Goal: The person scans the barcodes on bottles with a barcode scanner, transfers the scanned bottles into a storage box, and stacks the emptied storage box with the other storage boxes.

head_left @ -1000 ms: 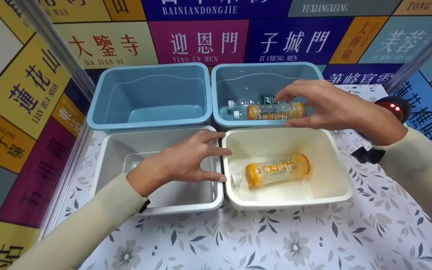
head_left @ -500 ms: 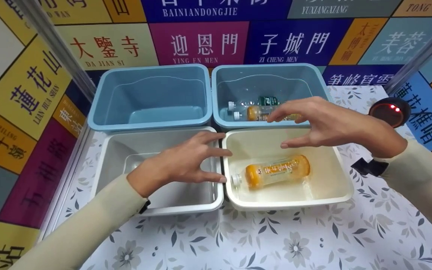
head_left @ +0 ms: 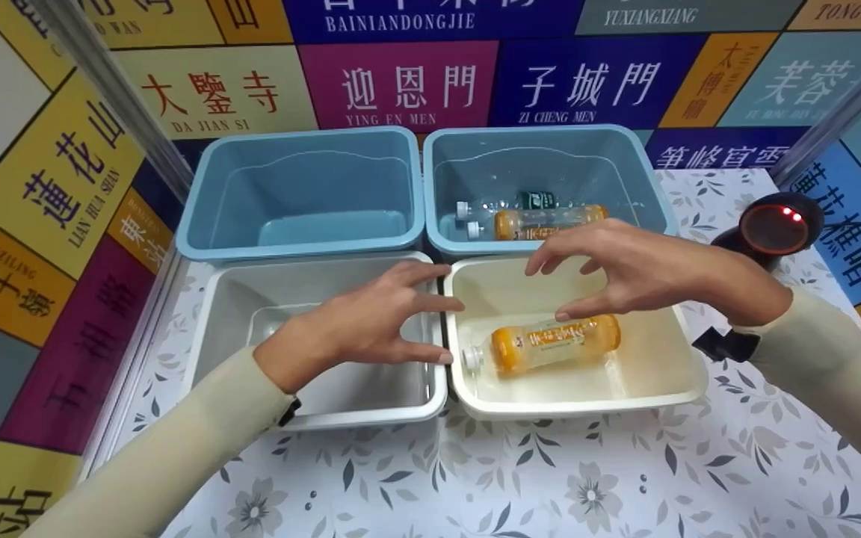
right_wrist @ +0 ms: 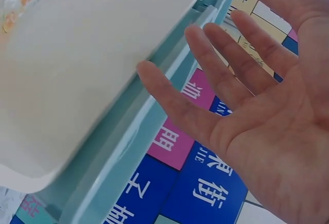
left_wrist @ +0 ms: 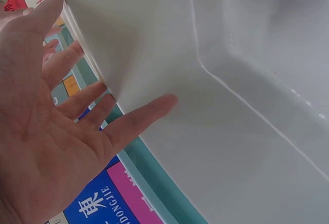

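My left hand (head_left: 371,317) reaches over the white bin (head_left: 217,321), fingers spread and fingertips right at its right rim; the left wrist view shows it holding nothing. Above the cream bin (head_left: 580,407) hovers my right hand (head_left: 625,273), thumb and fingers apart with a gap between them. Below its thumb, a clear bottle with orange ends (head_left: 550,347) and a white cap lies on its side in the cream bin. Another orange-ended bottle (head_left: 550,217) lies in the right blue bin (head_left: 535,133), beside a clear bottle with a green label (head_left: 537,200).
At the back left stands another blue bin (head_left: 296,187), with its floor bare. A black round device with red lights (head_left: 778,224) sits right of the bins. Lettered panels (head_left: 400,82) wall off the back and sides; a floral cloth (head_left: 513,478) covers the table.
My right hand has moved from over the orange-ended bottle in the right blue bin, toward me, to above the bottle in the cream bin. My left hand has stayed in place.
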Demonstrator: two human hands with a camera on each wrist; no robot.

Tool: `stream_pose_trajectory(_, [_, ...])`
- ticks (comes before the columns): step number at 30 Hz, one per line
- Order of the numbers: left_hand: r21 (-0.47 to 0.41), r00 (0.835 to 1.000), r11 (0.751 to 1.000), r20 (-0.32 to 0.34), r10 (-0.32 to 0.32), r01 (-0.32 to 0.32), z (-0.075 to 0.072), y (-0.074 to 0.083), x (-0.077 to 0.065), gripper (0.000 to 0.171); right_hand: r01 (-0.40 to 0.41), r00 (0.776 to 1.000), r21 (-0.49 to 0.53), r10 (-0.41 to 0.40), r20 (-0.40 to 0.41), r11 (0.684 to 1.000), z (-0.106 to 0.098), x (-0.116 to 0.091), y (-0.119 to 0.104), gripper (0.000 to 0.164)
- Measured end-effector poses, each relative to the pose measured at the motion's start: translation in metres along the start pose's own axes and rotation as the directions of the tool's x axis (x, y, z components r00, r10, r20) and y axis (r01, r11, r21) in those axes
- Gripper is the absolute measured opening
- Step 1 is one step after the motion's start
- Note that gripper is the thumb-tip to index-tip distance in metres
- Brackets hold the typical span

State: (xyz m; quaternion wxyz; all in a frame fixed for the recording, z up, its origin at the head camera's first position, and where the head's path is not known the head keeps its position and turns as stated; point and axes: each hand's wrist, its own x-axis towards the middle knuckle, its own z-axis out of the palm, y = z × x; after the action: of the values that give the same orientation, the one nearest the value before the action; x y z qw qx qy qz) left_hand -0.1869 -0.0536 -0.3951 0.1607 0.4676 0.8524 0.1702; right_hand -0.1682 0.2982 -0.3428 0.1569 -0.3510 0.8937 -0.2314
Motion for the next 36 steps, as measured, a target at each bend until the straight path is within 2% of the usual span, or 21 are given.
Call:
stream_pose_trajectory(10, [-0.003,1.0,1.0,-0.015,-0.006,0.006,0.001,0.0,-0.001,0.07,-0.026,0.997,0.046,0.022,0.079,0.999,0.018,0.012,0.01,0.05])
stream_pose_trajectory(15, [-0.006,1.0,1.0,-0.014,-0.011,0.011,0.002,-0.001,0.0,0.069,-0.039,0.994,0.035,0.035,0.102,0.999,0.027,0.017,0.014,0.05])
stream_pose_trajectory(24, [-0.008,0.999,1.0,-0.034,0.029,-0.029,0.002,-0.001,0.0,0.069,0.004,0.991,-0.009,-0.003,0.136,1.0,0.043,0.022,0.024,0.055])
stream_pose_trajectory(31, [-0.004,0.999,1.0,-0.032,0.015,-0.015,0.004,-0.001,0.001,0.068,0.065,0.987,-0.022,-0.061,0.15,0.998,0.058,0.026,0.032,0.05])
stream_pose_trajectory(36, [0.007,1.0,1.0,-0.021,-0.001,0.001,0.002,0.0,0.001,0.069,0.049,0.982,-0.034,-0.042,0.185,0.998,0.065,0.027,0.036,0.05])
